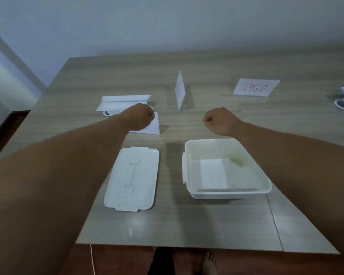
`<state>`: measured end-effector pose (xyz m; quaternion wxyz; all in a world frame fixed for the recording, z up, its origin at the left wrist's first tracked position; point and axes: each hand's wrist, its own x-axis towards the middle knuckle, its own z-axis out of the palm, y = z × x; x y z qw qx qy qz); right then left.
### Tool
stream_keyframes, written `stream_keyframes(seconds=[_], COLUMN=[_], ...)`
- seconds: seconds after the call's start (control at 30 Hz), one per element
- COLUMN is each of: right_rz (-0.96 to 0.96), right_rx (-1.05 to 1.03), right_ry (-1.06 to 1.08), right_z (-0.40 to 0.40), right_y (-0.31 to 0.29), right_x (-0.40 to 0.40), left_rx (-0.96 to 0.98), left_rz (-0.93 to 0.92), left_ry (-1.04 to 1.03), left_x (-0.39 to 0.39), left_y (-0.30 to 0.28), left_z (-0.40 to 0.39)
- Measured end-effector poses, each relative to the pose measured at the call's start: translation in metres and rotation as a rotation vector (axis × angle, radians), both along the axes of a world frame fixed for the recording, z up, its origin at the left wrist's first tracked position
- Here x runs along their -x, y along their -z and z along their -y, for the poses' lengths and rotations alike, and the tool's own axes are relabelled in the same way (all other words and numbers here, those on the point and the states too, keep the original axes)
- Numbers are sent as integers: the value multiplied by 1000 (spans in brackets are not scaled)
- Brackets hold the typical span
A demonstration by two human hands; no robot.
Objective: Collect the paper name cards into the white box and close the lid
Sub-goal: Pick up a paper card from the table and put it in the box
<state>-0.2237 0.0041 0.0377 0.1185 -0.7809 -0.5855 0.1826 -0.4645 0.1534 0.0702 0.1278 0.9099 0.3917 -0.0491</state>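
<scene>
Since both fists, left hand (140,117) and right hand (219,121), look curled and empty, I'd pinch the flimsy, light name card (154,126) by its fold.

Beyond both hands we see a plain pale blue-grey wall (167,22) running behind the far edge of a grey wood-grain table (187,225), whose top catches a soft, dim glare. Out past the left hand a dark brown piece of furniture (6,132) stands beside the table. Below the hands, nearest us, reddish-brown floor (117,261) shows under the table's near edge.
</scene>
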Motion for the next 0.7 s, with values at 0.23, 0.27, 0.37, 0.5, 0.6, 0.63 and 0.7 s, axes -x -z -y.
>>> stream_keyframes(seconds=[0.23,0.27,0.37,0.5,0.6,0.63,0.7], right_rz=[-42,-38,-18,2,-6,-12,-20], right_rx=[54,74,99,151,206,226,269], right_ry=[31,33,40,30,54,67,67], right_z=[-84,-99,-137,-186,-212,-218,-225], right_y=[11,15,25,41,56,61,70], right_x=[41,47,59,78,89,92,98], left_rx=[7,18,73,126,149,157,181], left_rz=[-69,-58,-37,-40,-5,15,43], left_ry=[-60,-72,-87,-97,-75,-64,-51], left_x=[31,36,45,57,62,62,63], left_y=[15,22,49,85,103,108,117], left_z=[-104,-122,-159,-199,-211,-214,-215])
